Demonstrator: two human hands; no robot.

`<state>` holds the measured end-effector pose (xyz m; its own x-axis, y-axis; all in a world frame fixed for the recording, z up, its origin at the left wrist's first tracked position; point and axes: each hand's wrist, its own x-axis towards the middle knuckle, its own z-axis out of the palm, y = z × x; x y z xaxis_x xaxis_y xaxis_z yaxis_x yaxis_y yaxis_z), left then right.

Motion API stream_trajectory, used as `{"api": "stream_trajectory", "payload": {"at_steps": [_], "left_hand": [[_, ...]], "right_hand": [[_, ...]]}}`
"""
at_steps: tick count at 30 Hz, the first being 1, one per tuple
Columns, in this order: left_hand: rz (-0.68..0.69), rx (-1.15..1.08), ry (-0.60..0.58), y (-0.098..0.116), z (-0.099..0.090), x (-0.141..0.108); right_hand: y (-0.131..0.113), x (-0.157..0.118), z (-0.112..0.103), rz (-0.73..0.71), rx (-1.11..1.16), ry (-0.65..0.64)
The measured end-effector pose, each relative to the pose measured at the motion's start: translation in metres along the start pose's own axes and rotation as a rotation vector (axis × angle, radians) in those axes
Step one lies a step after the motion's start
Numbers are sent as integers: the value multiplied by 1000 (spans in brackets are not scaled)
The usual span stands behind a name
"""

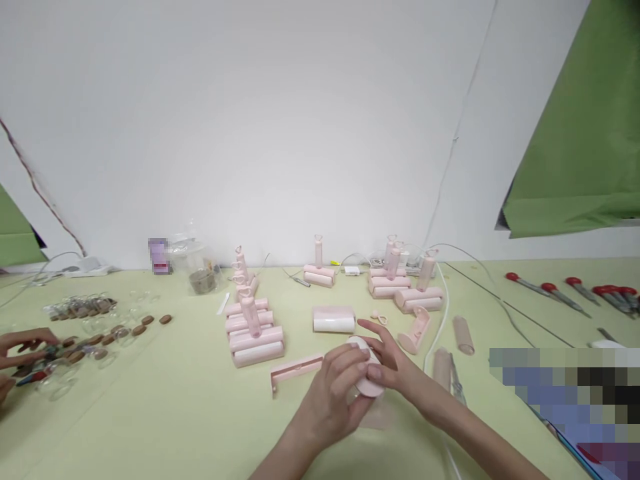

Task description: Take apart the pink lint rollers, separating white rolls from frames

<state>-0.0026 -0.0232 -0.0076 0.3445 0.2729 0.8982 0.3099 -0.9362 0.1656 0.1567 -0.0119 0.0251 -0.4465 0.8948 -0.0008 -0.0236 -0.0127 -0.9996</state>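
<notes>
Two bare hands meet at lower centre of the frame on a pale green table (150, 427). The left hand (333, 393) and right hand (395, 363) both wrap their fingers closed around a pink-and-white roller (367, 370), its rounded end facing the camera, long axis running away toward the wall. Just left lies a pink cover (296, 369), lengthwise left to right.

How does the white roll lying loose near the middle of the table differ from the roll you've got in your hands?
The loose white-and-pink lint roll lies on its side on the table, touched by nothing; the held white roll sits between the left hand and right hand, lifted off the table. The loose one shows its full length; the held one shows mainly a round end. Both are pale white and pink.
</notes>
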Motion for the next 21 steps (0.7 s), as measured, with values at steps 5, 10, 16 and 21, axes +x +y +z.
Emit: {"api": "stream_trajectory", "payload": {"at_steps": [5, 10, 16, 21], "left_hand": [[-720, -297, -159, 3, -44, -1], [-1200, -801, -12, 8, -52, 15], [-1442, -1231, 387, 4, -37, 40], [-1456, -1207, 648, 12, -70, 31]], "right_hand": [[0, 2, -11, -30, -11, 166], [1, 11, 2, -302, -295, 110], [-19, 55, 28, -301, -508, -99], [-17, 103, 33, -299, -751, -140]]}}
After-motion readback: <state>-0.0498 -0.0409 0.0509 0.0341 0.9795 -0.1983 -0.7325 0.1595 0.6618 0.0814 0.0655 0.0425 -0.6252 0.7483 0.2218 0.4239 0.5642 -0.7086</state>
